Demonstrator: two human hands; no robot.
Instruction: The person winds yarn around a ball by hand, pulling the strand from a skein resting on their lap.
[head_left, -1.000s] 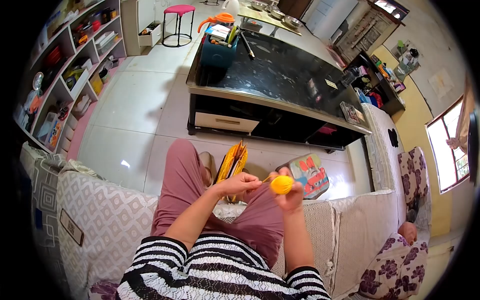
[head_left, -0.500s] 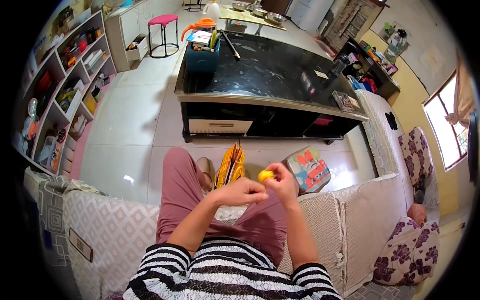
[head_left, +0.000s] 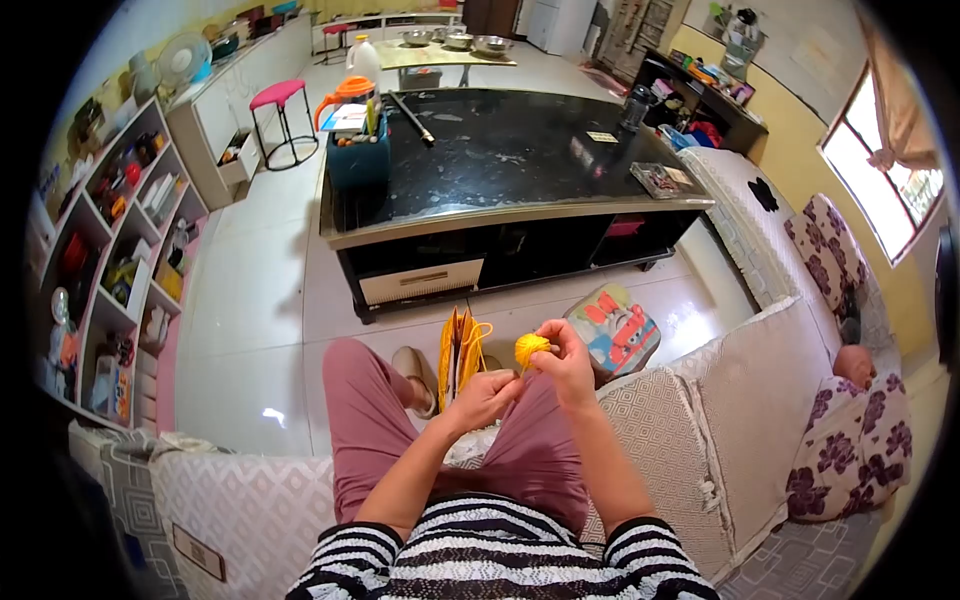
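Head cam: R hand (head_left: 566, 364) grip clenched on yellow yarn ball (head_left: 532, 348), held nr R leg (head_left: 535, 440), short of bench (head_left: 470, 160) near edge; L hand (head_left: 485, 398) curled just beside, can't tell if pinching yarn.

1. Two hands in play: left hand (head_left: 482, 402), right hand (head_left: 570, 370)!
2. One yellow yarn ball (head_left: 531, 348), there at the right fingers (head_left: 566, 343).
3. One yellow bag (head_left: 459, 350), just beyond the left fingers (head_left: 504, 386).
4. One cartoon-printed pouf (head_left: 615, 330), right of the fingers.
5. One black-topped table (head_left: 480, 150), farther beyond them.
6. And two pink-topped stools (head_left: 277, 94), well beyond the fingers, leftward!
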